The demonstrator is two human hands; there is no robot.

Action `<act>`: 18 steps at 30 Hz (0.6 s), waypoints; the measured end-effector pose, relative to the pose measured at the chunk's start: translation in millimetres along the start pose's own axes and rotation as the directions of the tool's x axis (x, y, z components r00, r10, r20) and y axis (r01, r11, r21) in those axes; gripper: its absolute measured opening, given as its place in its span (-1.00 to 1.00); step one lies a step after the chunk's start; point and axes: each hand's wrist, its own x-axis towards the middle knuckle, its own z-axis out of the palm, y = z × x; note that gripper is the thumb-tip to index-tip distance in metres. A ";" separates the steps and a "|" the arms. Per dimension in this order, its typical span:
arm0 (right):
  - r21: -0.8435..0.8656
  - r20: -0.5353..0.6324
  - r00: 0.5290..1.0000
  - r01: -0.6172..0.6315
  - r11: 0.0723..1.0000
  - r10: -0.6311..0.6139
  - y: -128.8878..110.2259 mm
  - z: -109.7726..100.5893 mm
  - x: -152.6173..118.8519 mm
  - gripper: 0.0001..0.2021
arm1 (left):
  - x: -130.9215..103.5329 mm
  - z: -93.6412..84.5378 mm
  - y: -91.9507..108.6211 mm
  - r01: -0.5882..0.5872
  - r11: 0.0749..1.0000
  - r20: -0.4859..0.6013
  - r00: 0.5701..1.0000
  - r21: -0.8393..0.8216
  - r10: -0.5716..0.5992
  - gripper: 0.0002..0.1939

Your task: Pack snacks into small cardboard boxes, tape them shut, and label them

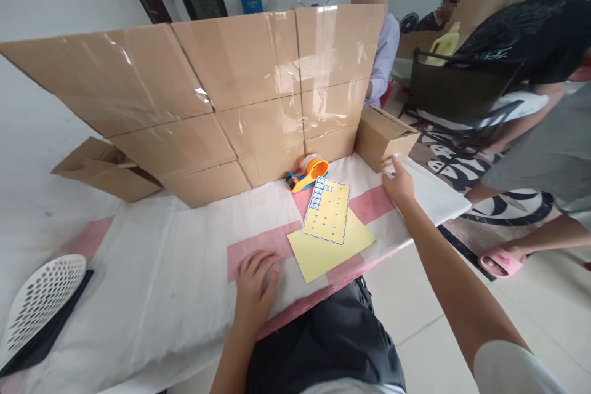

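Observation:
My left hand (257, 280) rests on the tablecloth (184, 283), left of a yellow sheet (314, 261), with its fingers slightly curled and nothing in it. At the right, my right hand (398, 183) is at the front of a small cardboard box (383, 138), its fingers apart and touching or very near the box. A cream card (335, 212) with a blue wavy border and a column of small blue-edged labels lies on the yellow sheet. Behind the card sits an orange tape dispenser (316, 168), beside some small dark and blue items.
A tall taped cardboard screen (258, 129) stands along the back of the table. An open cardboard box (111, 166) is behind it at left. A white perforated basket (46, 295) lies far left. Several people are beyond the table, one near a black chair (462, 89).

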 end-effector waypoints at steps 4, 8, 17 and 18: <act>0.001 0.121 0.992 0.037 0.999 -0.037 4.0 -3.9 -49.9 -0.48 | 13.5 -34.7 -38.2 0.013 0.999 -0.096 0.995 0.039 -0.009 -0.79; -0.056 0.123 0.951 0.292 0.955 -0.283 12.8 0.0 -114.2 -0.49 | 64.6 -107.4 -114.0 0.214 0.952 -0.301 0.943 0.220 -0.142 -0.69; -0.191 -0.022 0.980 0.191 0.963 -0.199 -13.7 -1.1 -146.9 -0.50 | 208.7 -224.5 -239.8 0.391 0.811 -0.239 0.919 0.436 -0.314 -0.27; -0.188 -0.027 0.982 0.178 0.966 -0.186 -13.8 -1.0 -146.0 -0.50 | 218.4 -225.6 -245.5 0.359 0.817 -0.200 0.933 0.451 -0.300 -0.32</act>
